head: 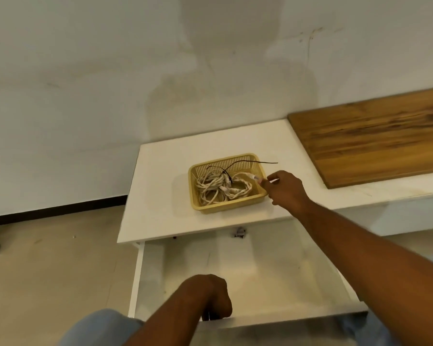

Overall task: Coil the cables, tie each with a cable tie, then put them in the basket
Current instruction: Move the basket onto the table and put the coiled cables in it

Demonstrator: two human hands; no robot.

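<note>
While left fingers grip drawer edge, right fingers pinch cable over basket rim.

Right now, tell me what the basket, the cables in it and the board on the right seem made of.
Basket: matte yellow plastic, judging by its moulded grid of holes.
Cables: cream, flexible plastic or rubber jacket; they lie in soft loops.
Board: wood or wood-look laminate, brown grain streaks with a slight sheen.
</note>
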